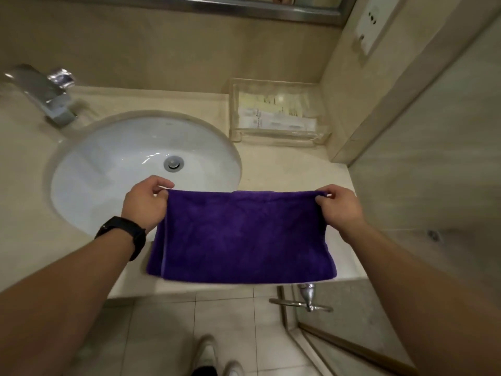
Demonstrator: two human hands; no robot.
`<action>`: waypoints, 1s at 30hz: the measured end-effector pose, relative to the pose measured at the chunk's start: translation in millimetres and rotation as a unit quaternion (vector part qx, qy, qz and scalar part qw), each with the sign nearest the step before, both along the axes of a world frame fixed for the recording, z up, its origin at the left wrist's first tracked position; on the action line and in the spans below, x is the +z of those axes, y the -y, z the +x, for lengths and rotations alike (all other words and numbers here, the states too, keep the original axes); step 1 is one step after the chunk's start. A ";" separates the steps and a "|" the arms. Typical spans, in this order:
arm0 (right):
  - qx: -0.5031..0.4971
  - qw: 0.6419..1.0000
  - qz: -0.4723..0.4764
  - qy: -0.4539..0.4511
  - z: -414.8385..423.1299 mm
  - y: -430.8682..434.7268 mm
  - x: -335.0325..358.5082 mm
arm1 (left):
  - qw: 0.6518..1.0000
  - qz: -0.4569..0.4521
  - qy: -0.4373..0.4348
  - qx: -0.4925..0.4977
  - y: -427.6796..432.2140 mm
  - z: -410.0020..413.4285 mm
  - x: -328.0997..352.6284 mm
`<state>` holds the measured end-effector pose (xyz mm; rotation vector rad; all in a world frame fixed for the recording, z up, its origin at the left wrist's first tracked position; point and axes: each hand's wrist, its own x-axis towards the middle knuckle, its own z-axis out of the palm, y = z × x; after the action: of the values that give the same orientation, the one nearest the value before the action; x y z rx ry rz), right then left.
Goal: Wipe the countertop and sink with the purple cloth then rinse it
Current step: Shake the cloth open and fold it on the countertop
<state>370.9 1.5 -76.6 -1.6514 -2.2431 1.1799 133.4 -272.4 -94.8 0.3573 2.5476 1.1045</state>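
Ref.: clock positions are taken from the cloth's centre, with 12 o'clock pointing away from the person.

1. Nearest, at 6 o'clock, pale shoes are seen on the tiled floor. A metal door handle sits at 5 o'clock, below the counter edge.
2. A black watch is worn on the left wrist at 9 o'clock.
3. The purple cloth is held spread, apparently doubled over, above the front edge of the countertop. Its top-left corner is pinched by the left hand at approx. 10 o'clock, and its top-right corner by the right hand at approx. 2 o'clock. On both hands the thumb and curled fingers are closed on the hem, and nothing else is held. Whether the lower hem rests on the counter cannot be told.
4. The sink lies at 10–11 o'clock, with the drain at 11. A clear tray of sachets stands at 1 o'clock. The faucet is farthest, at 10 o'clock.

Step in hand (judged): cloth prep, with wiping not yet begun.

Next move (judged): the cloth is to be lowered and pressed flat on the countertop, and the tray worked around. The sink follows. For the rinse, one hand must be freed for the faucet lever.
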 end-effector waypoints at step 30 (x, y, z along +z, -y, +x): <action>0.103 0.987 -0.078 0.098 -5.1 15.1 7.0 | 0.834 -0.157 -0.208 -0.486 -45.4 170.5 -10.6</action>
<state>365.8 -13.7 -69.6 -1.6915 -2.5552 1.3234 303.9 -227.1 -105.3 1.6954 2.2336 0.2125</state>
